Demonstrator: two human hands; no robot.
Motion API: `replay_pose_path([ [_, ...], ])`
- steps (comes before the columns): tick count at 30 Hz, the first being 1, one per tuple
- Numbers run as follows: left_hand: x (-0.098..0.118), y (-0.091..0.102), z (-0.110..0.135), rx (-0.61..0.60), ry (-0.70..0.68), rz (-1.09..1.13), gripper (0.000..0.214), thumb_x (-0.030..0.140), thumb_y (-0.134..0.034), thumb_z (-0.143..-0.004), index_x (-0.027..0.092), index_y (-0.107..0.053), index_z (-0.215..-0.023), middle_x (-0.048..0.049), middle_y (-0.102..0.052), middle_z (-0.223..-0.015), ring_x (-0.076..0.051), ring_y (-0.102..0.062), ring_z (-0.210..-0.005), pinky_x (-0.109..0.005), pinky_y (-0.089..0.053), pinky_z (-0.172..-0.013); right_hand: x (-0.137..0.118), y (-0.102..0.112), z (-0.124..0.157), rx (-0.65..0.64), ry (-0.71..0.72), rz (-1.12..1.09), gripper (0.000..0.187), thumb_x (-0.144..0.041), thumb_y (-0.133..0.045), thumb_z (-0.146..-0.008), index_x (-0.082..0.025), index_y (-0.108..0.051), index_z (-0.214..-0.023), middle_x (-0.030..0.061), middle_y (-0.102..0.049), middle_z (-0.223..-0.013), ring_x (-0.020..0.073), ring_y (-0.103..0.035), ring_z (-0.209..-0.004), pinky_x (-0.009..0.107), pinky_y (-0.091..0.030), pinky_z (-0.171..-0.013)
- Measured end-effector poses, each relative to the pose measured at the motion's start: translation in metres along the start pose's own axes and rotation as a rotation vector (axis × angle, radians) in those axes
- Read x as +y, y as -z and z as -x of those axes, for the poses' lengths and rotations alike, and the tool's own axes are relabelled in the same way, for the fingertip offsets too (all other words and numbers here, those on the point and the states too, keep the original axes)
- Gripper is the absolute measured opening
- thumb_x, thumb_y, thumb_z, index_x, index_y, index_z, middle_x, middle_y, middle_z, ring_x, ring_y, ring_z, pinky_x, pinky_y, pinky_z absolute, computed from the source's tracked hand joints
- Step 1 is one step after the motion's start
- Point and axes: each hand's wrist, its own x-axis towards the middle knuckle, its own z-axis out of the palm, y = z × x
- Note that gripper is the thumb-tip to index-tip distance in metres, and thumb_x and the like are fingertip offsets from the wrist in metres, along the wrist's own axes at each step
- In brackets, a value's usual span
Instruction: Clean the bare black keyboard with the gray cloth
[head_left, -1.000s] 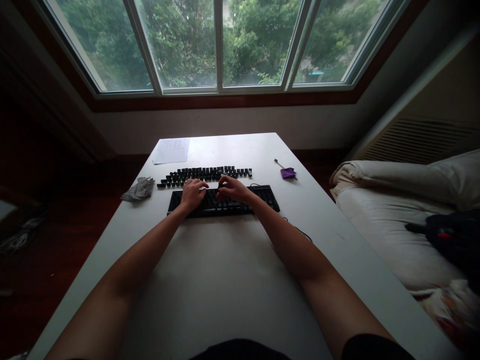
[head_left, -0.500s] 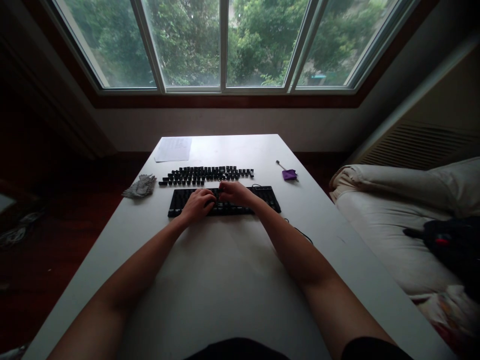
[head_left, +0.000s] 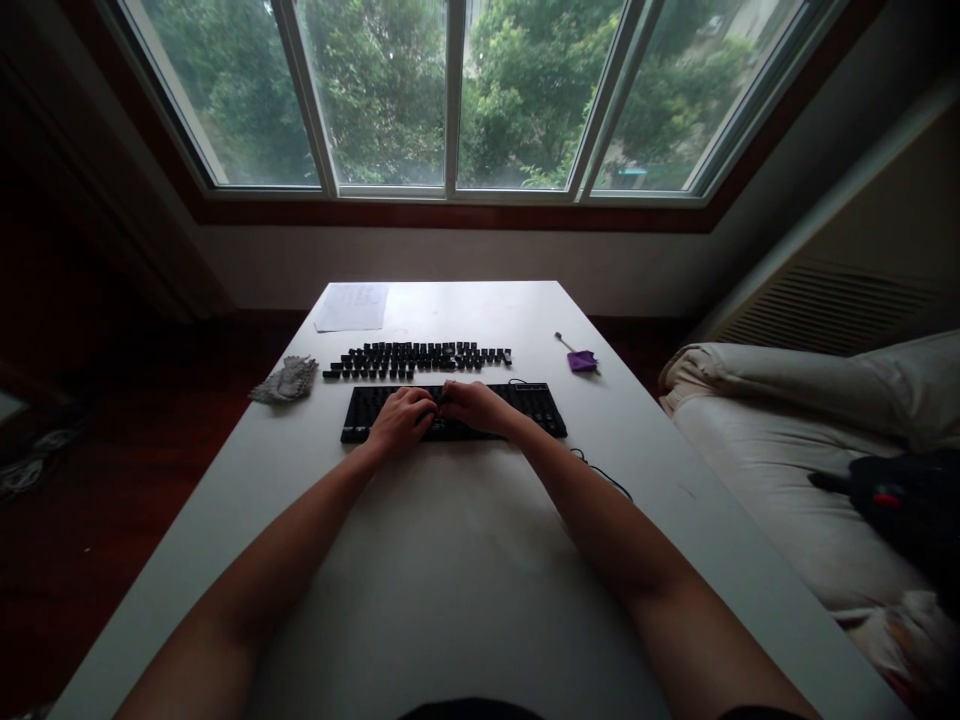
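A black keyboard (head_left: 544, 412) lies on the white table in front of me. My left hand (head_left: 403, 418) rests over its left-middle part, fingers curled down onto the keys and holding it. Close beside it, my right hand (head_left: 474, 405) is closed in a pinch above the middle of the keyboard. Whatever lies between those fingertips is too small and dark to make out. Just behind the keyboard, loose black keycaps (head_left: 420, 356) stand in several uneven rows.
A crumpled grey cloth (head_left: 286, 380) lies at the table's left edge, with a paper sheet (head_left: 351, 307) behind it. To the right are a purple cloth (head_left: 582, 361) and a thin brush (head_left: 562, 340). The keyboard's cable (head_left: 609, 480) trails rightward. A sofa (head_left: 757, 440) stands alongside.
The whole view has shifted slightly, so the table sits a little lower. My right hand has come down a little closer to the keys; my left hand stays on the keyboard.
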Motion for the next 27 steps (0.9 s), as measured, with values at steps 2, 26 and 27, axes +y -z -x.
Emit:
replay_pose_path([
  [2,0.001,0.0,0.001,0.003,0.009,0.004,0.022,0.029,-0.056,-0.096,0.026,-0.073,-0.11,-0.0069,-0.065,-0.125,-0.028,-0.055,-0.119,-0.048,-0.046,-0.103,0.0,0.003,0.001,0.016,-0.019,-0.021,0.014,-0.029,-0.066,-0.086,-0.02,-0.064,-0.096,-0.0037,-0.062,-0.067,0.0122,-0.05,-0.062,0.024,-0.036,-0.061],
  [26,0.005,0.0,-0.001,0.01,0.017,-0.011,0.023,0.028,-0.055,-0.096,0.026,-0.073,-0.109,-0.0071,-0.066,-0.124,-0.028,-0.057,-0.117,-0.047,-0.045,-0.103,0.026,0.0,0.013,0.035,-0.066,-0.252,0.023,-0.038,-0.069,-0.086,-0.02,-0.063,-0.098,-0.0013,-0.067,-0.077,0.0156,-0.059,-0.07,0.027,-0.046,-0.068],
  [27,0.004,-0.001,-0.001,0.007,0.006,-0.015,0.023,0.028,-0.055,-0.096,0.026,-0.073,-0.109,-0.0072,-0.066,-0.124,-0.028,-0.057,-0.117,-0.047,-0.045,-0.103,0.023,0.001,0.014,0.04,-0.051,-0.173,0.02,-0.036,-0.069,-0.087,-0.02,-0.064,-0.098,-0.0015,-0.066,-0.075,0.0152,-0.058,-0.069,0.026,-0.045,-0.068],
])
